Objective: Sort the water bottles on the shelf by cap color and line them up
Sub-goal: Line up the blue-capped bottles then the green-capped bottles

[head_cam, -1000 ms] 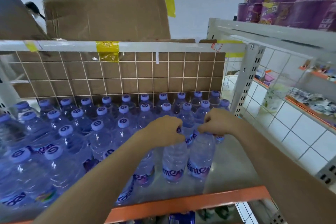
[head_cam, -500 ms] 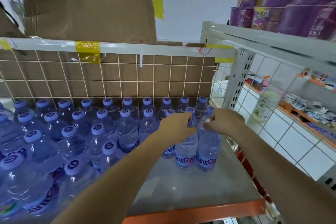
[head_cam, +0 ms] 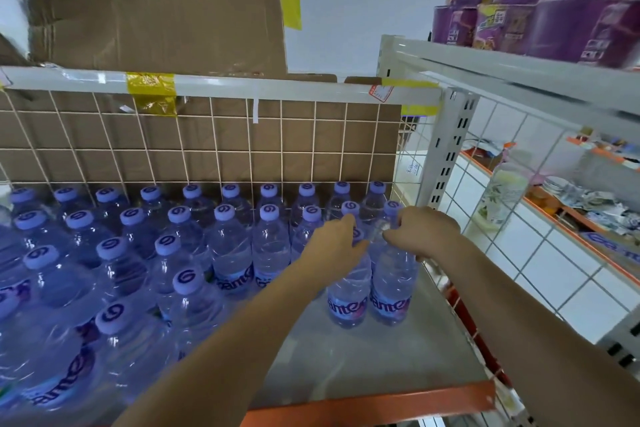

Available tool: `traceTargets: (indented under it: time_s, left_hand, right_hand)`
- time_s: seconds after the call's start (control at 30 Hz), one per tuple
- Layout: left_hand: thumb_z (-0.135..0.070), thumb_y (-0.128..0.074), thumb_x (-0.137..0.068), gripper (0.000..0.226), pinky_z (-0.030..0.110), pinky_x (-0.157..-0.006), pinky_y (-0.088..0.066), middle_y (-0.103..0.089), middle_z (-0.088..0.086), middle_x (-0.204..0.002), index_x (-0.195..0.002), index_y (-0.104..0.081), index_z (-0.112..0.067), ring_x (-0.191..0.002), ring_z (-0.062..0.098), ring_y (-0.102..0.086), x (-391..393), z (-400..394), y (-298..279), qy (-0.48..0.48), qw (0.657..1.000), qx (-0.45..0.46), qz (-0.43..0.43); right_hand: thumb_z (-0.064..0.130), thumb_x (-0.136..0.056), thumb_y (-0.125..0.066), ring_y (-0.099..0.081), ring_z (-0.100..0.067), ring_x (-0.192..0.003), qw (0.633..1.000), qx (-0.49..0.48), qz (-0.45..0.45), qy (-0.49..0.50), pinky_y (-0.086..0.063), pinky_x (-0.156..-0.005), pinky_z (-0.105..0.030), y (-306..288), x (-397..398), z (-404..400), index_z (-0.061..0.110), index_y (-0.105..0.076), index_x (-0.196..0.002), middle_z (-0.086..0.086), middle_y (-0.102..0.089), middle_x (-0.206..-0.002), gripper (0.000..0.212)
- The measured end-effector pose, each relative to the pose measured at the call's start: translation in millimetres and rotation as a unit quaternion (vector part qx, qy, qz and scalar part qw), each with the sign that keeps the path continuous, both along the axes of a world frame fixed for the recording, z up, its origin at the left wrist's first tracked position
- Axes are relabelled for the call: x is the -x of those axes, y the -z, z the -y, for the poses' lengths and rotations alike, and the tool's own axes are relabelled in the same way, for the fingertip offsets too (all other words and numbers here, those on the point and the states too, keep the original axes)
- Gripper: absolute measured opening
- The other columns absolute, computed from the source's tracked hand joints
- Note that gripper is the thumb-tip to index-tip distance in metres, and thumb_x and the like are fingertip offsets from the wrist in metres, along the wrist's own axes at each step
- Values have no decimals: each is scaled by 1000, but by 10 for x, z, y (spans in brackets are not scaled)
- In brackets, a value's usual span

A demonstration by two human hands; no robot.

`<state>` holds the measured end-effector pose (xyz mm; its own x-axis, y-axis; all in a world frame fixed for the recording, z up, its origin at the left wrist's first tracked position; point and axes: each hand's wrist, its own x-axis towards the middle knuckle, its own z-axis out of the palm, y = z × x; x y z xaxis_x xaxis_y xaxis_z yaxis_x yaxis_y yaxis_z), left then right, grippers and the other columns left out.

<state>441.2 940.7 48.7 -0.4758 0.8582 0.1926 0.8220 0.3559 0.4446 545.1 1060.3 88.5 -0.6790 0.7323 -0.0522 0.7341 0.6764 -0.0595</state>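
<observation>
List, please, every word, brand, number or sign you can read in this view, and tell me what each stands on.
"ante", partly cut off: label of the right-hand bottle, gripped at its top by the right hand.
A swirl logo, no letters: bottle caps.
Partly hidden lettering: label of the left-hand bottle under the left hand.
Too blurred to read: red sticker on the rail; purple packs.

I am counting ten purple-capped water bottles (head_cam: pixel 192 196) standing in the row nearest the wire grid (head_cam: pixel 207 149) at the back of the shelf (head_cam: pixel 363 357). Roughly eight more are standing in the second row from the grid. I am seeing two hands, the left hand (head_cam: pixel 337 246) and the right hand (head_cam: pixel 424 232), each gripping one bottle. Farther from the grid, bottles are overlapping too much for me to count.
</observation>
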Motion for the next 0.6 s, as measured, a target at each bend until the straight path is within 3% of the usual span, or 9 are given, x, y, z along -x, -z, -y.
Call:
traceTargets:
  time_s: [0.1,0.2,0.43,0.53,0.6]
  left_hand:
    - [-33,-49,-98,34,30,-72,-34,-59,16,-111,-114,-47,-2,-102,32,-56,-57,-8,27,-22,1000,-11,6]
    - [-32,-51,-97,32,34,-73,-38,-59,16,-106,-109,-46,-3,-99,33,-56,-75,-23,49,-39,999,-15,31]
    - [-34,-53,-95,39,38,-83,-45,-59,16,-115,-117,-46,-4,-104,33,-57,-90,-48,11,-41,998,9,40]
    - [-36,-56,-93,49,41,-87,-46,-56,16,-120,-127,-42,-4,-109,33,-55,-51,49,-45,-7,998,36,54]
    - [-36,-56,-92,51,39,-86,-46,-58,13,-120,-132,-41,-9,-109,31,-56,36,196,-118,14,997,52,49]
  right_hand:
    - [45,-90,-46,-59,-25,-78,999,-29,-14,-16,-40,-65,-26,59,-1,-21,17,-60,-93,-2,-55,-72,32]
    - [41,-90,-47,-55,-25,-75,999,-22,-28,-34,-34,-56,-24,96,-8,-27,16,-57,-85,-1,-49,-68,27]
    - [42,-92,-48,-52,-24,-83,999,3,-31,-41,-41,-70,-29,159,-37,-40,22,-46,-88,-3,-51,-92,20]
    - [42,-91,-50,-58,-26,-90,999,-19,-36,-15,-44,-71,-30,122,-25,62,20,-56,-97,-5,-57,-100,23]
    - [39,-90,-51,-57,-29,-102,994,-65,-86,-3,-46,-77,-34,28,16,208,18,-59,-107,-7,-56,-108,28]
